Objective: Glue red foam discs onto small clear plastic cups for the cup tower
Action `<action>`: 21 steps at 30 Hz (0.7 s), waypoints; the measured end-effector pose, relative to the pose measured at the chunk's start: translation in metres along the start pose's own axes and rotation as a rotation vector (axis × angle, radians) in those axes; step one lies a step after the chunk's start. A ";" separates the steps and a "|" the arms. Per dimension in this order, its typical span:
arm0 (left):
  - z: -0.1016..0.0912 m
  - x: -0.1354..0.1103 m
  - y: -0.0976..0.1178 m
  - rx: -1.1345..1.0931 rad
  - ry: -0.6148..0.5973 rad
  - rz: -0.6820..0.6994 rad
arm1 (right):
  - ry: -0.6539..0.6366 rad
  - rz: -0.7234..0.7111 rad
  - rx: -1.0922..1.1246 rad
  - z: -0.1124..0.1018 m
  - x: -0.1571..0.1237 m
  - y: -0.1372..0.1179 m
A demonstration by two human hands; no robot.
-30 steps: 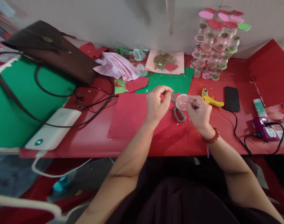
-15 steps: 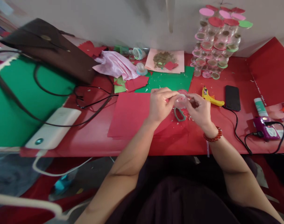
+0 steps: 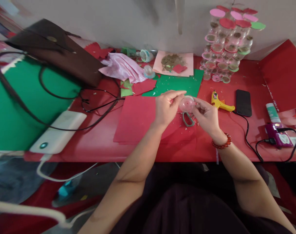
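Clear round plastic piece (image 3: 186, 104) held above the table between two hands

Right hand (image 3: 207, 113) has its grip pinched on the right edge of the piece, above the red table (image 3: 94, 148); left hand (image 3: 166, 109) has its fingertips at the opposite edge, but whether that grip is closed on it or merely resting there I cannot tell; its glare and transparency make it hard to say whether it is a cup or a lid. Just below it a grey-green handle loop (image 3: 193, 122) shows, the rest of that tool being hidden; red paper sheets (image 3: 138, 120) lie partly covered by the left hand and forearm; near the right hand sits a yellow glue gun (image 3: 222, 104), with a black phone (image 3: 243, 102) beyond; a green panel (image 3: 14, 113) is cut off at the left border.
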State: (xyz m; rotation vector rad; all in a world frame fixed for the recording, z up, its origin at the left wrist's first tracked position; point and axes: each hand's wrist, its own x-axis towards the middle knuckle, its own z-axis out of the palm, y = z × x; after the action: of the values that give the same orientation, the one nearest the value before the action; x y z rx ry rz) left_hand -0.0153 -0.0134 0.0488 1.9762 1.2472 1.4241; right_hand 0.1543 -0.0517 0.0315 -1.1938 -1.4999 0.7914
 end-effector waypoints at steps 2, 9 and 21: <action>-0.003 0.001 0.000 -0.052 0.023 -0.077 | 0.045 0.007 -0.006 0.000 0.000 0.001; -0.003 0.004 -0.010 -0.136 0.035 -0.189 | 0.138 -0.080 -0.206 -0.003 0.001 0.002; 0.015 -0.014 0.006 0.173 0.015 -0.057 | 0.235 -0.413 -0.506 0.003 -0.007 0.003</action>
State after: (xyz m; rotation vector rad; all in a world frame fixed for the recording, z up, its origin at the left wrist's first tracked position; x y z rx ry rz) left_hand -0.0008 -0.0254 0.0401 2.0251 1.4657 1.3466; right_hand 0.1526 -0.0570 0.0257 -1.2222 -1.7185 -0.0129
